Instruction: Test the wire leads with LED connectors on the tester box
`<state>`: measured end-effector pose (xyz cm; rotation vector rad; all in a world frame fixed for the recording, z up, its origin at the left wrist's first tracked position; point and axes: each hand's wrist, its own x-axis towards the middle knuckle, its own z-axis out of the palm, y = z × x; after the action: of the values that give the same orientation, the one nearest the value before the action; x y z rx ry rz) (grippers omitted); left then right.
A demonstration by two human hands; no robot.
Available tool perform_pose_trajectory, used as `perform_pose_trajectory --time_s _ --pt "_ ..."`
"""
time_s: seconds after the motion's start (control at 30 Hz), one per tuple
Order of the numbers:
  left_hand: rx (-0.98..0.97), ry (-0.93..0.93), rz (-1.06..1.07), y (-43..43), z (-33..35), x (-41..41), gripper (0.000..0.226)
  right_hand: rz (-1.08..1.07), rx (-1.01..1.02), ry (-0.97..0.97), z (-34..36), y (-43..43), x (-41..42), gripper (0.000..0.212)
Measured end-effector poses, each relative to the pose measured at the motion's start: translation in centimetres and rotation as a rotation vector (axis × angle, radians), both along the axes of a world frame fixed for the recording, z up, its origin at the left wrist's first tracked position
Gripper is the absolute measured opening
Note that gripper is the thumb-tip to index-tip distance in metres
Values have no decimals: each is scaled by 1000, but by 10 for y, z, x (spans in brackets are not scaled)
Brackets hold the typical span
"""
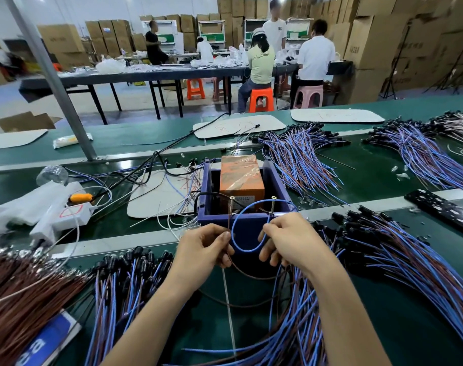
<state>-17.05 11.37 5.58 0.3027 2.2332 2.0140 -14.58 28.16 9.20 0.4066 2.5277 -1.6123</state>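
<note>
Against the near wall of the tester box (pixel 205 192) on the desk (pixel 383 180), the left hand (pixel 201 247) pinches the brown lead (pixel 247 276) and the right hand (pixel 291 239) the blue lead (pixel 247 251), each grip closed, ends pointing up to the 2 screws (pixel 231 198), apparently touching them.

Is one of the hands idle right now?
No, the left hand pinches the brown wire and the right hand pinches the blue wire.

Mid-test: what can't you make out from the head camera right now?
Head view: the label on the orange block, too small to read.
Where brown wire and blue wire tips meet the screws: too small to confirm contact.
The lead's LED end: lost in the wire pile below the left hand and right hand.
</note>
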Motion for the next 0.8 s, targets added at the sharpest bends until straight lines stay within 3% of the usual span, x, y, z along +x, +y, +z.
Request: perform_pose_trajectory --time_s 0.37,0.8 --pt "-111 -26 -7 2 3 3 16 30 -1 -27 1 5 3 30" --pt "-109 18 13 0 0 0 26 26 0 -16 7 5 7 30"
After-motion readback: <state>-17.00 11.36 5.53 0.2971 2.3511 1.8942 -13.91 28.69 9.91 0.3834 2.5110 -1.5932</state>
